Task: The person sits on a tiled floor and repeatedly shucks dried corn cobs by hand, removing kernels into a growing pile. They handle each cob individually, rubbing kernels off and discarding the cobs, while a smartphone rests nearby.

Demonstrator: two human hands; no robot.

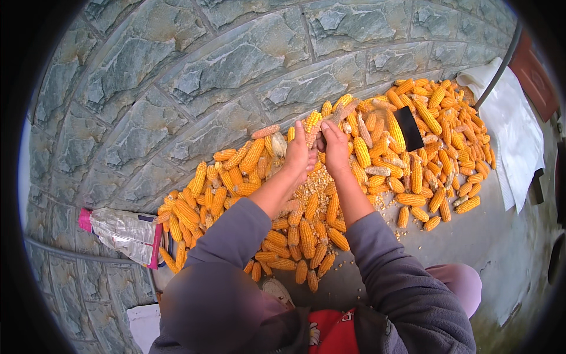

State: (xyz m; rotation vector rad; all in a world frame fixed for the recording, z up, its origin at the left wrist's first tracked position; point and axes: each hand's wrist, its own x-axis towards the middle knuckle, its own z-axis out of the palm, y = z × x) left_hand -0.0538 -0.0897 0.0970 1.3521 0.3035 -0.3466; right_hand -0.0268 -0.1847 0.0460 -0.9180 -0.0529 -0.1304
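Over the heap, my left hand (299, 152) is closed around a partly shelled ear of corn (313, 121). Yellow kernels cover its upper left side, while bare reddish cob shows on the side towards my right hand (335, 148). The right thumb and fingers press against that bare side. Its lower end is hidden by my hands. Loose kernels (315, 186) lie just below them among whole ears. A bare cob (265, 131) rests to the left, and more stripped cobs lie to the right of my hands.
The long corn heap (446, 146) runs along a stone-faced wall (234, 66). A flat black rectangle (409, 128) shows among the ears. At left lies a plastic bag with pink edges (126, 230); at right, a white woven sack (513, 132) beside a thin dark pole (499, 66).
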